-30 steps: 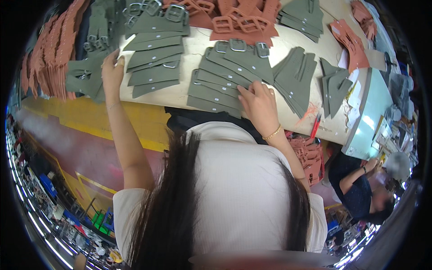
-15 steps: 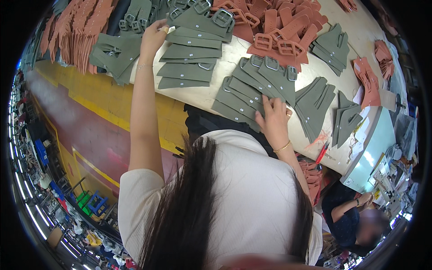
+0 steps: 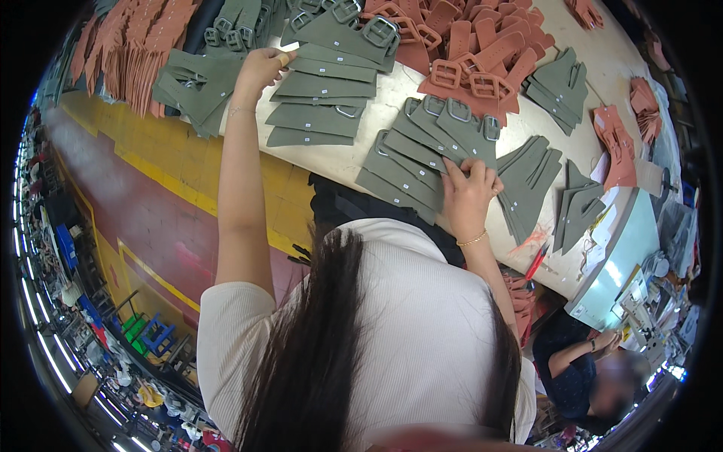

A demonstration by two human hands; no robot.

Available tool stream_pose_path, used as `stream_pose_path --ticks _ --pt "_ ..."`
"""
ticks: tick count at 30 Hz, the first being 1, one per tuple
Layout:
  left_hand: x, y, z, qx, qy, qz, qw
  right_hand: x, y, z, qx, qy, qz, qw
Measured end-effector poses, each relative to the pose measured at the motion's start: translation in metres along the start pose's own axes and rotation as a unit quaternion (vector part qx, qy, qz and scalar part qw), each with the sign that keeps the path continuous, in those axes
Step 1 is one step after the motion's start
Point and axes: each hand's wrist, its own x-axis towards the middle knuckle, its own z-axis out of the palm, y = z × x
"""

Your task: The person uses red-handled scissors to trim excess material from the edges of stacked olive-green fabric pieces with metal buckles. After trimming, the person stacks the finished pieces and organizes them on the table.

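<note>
Flat green strap pieces with buckles and small white labels lie fanned in overlapping rows on the pale table. My left hand [image 3: 263,69] is at the left edge of one green row [image 3: 331,71], its thumb and fingers closed at the edge of an upper piece. A yellowish patch shows on one of its fingers. My right hand [image 3: 471,188] has its fingers bent and drawn together on a second fanned green row [image 3: 410,162], at the right edge of a piece. Its fingertips partly hide that edge. Metal buckles [image 3: 458,109] stick out at the row's far end.
Orange-brown buckle straps [image 3: 482,71] are heaped at the back, with more orange strips [image 3: 147,53] at far left. Other green stacks [image 3: 527,177] lie to the right, near a red pen-like tool [image 3: 536,262]. A person [image 3: 580,369] works at a sewing machine, lower right.
My right hand has shifted slightly right, its fingers now more curled. The left hand has moved slightly down and right at its row's edge; the small white bit at its fingertips no longer shows.
</note>
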Motion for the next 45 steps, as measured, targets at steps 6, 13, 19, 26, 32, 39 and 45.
stream_pose_path --ticks 6,13,19,26,32,39,45 --pt "-0.038 0.049 -0.01 -0.187 -0.007 0.054 0.981 0.029 0.0 -0.068 0.177 -0.049 0.066 0.981" --pt "-0.125 0.121 -0.038 -0.275 -0.066 0.166 0.945 0.057 0.012 -0.123 0.269 -0.07 0.102 0.955" --pt "-0.153 0.111 0.04 -0.422 -0.145 0.207 0.871 0.067 0.027 -0.134 0.235 0.137 0.166 0.948" --pt "-0.143 0.029 0.153 -0.396 -0.219 -0.032 0.891 0.039 0.034 -0.07 0.155 0.174 -0.028 0.972" --pt "-0.122 0.023 0.145 -0.399 -0.309 -0.121 0.855 0.012 0.042 0.021 0.202 0.068 -0.17 0.962" --pt "-0.115 0.052 0.147 -0.246 -0.329 -0.107 0.905 0.008 0.058 0.028 0.227 0.061 -0.194 0.953" --pt "-0.126 0.09 0.092 -0.23 -0.321 -0.02 0.918 0.005 0.056 0.002 0.139 0.041 -0.098 0.985"
